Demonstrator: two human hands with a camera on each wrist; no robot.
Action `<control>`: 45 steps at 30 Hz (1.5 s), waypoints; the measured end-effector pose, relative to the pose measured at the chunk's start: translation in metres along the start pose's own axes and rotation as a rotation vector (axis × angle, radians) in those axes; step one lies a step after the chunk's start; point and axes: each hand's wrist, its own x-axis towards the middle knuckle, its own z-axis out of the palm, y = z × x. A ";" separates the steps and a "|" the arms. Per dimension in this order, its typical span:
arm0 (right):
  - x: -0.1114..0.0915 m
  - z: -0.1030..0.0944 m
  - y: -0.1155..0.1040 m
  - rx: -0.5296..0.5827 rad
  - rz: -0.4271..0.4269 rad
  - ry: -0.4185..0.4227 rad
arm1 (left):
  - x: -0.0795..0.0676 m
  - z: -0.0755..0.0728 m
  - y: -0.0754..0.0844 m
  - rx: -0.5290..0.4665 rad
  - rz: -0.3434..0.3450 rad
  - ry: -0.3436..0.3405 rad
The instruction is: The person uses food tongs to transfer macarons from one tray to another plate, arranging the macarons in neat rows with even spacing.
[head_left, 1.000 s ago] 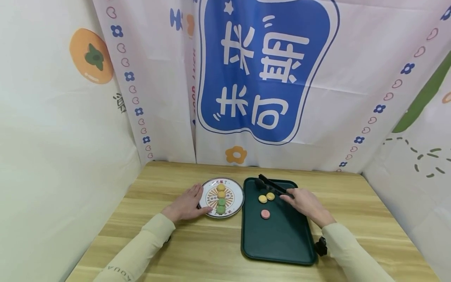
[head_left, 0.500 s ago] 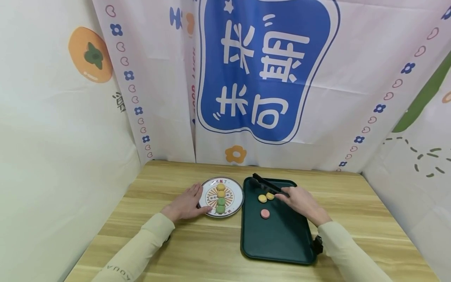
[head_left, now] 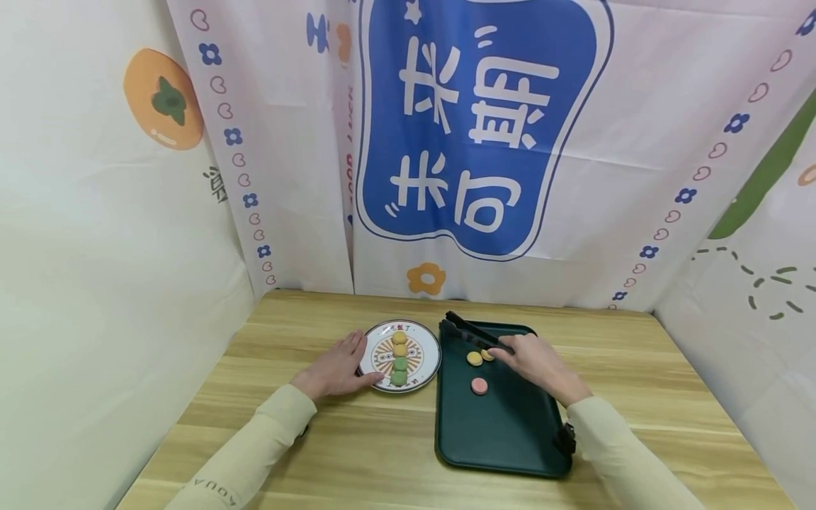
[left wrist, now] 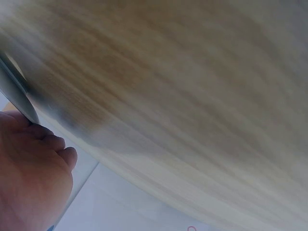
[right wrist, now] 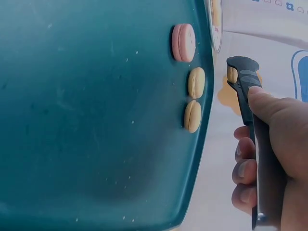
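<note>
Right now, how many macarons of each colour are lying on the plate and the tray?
Yellow macarons: 4 (2 on the plate, 2 on the tray)
Green macarons: 2
Pink macaron: 1
Total: 7

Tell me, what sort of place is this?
Probably a small staged tabletop booth rather than a working kitchen: printed cloth hangs behind a wood-grain table, on which a plate and a green tray both bear macarons.
</note>
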 end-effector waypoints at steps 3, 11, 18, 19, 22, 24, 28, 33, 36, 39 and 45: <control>0.001 0.000 -0.004 -0.001 0.000 -0.004 | -0.001 -0.001 0.001 -0.003 0.004 0.001; 0.003 0.003 -0.014 0.012 0.000 -0.014 | -0.003 -0.002 0.002 -0.008 0.008 0.006; 0.006 0.005 -0.018 0.008 -0.026 -0.011 | -0.002 -0.002 0.001 -0.008 0.000 0.000; 0.006 0.005 -0.019 0.014 -0.028 -0.017 | -0.002 -0.002 0.001 -0.012 0.002 0.002; 0.006 0.004 -0.022 0.024 -0.031 -0.025 | -0.001 -0.003 0.001 -0.015 0.010 0.010; 0.007 0.005 -0.024 0.017 -0.038 -0.020 | -0.002 -0.004 0.001 -0.011 0.010 0.007; 0.010 0.007 -0.027 -0.005 -0.046 -0.012 | -0.003 -0.005 0.003 0.003 0.007 0.001; 0.013 0.011 -0.032 0.022 -0.036 -0.031 | -0.003 -0.005 0.002 -0.002 0.004 -0.002; 0.014 0.014 -0.036 0.033 -0.048 -0.033 | -0.002 -0.004 0.001 0.001 0.003 -0.004; 0.016 0.016 -0.039 0.028 -0.053 -0.038 | -0.002 -0.004 0.001 0.002 0.000 -0.004; 0.019 0.019 -0.044 0.023 -0.040 -0.059 | -0.002 -0.002 0.001 0.002 -0.002 -0.006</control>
